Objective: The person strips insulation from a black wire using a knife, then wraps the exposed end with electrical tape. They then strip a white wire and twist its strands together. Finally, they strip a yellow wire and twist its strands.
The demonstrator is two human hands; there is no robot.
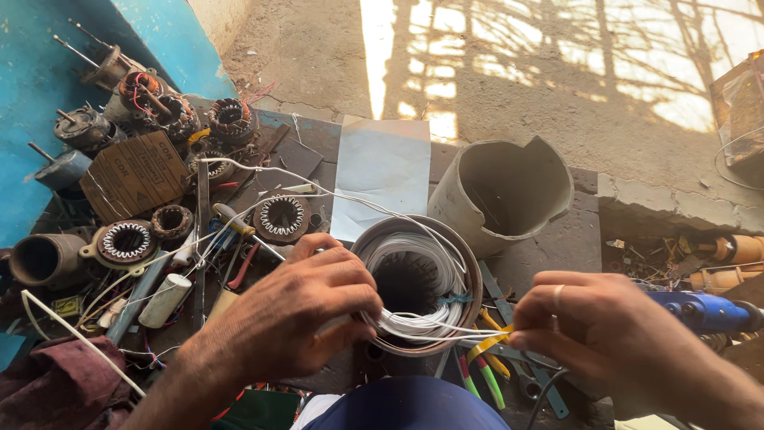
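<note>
- Left hand (298,314) cupped on near-left rim of the stator (418,283), which sits at counter's near edge, centre – fingers curled tight against the white winding wires (414,322), prob. to pin coil in place & stop the core turning.
- Right hand (593,330) just right of stator, fingers pinched together on white wire ends + a yellow sleeve strip (487,344); strands run taut between the two hands, so looks like they're held stretched for sorting/threading.
- Ring on one right finger.
- Grey cut pipe section (503,193) behind stator, tipped on its side, open mouth up-left; grey insulation sheet (383,175) flat beside it, mid-counter – within reach.
- Left part of counter: pile of small stators and rotors (159,111), a brown card (134,175), a white capacitor (165,300), screwdrivers – spares heaped out of the way.
- Blue power tool (700,310) at right edge, behind right hand.
- Maroon cloth (56,382) near-left corner.
</note>
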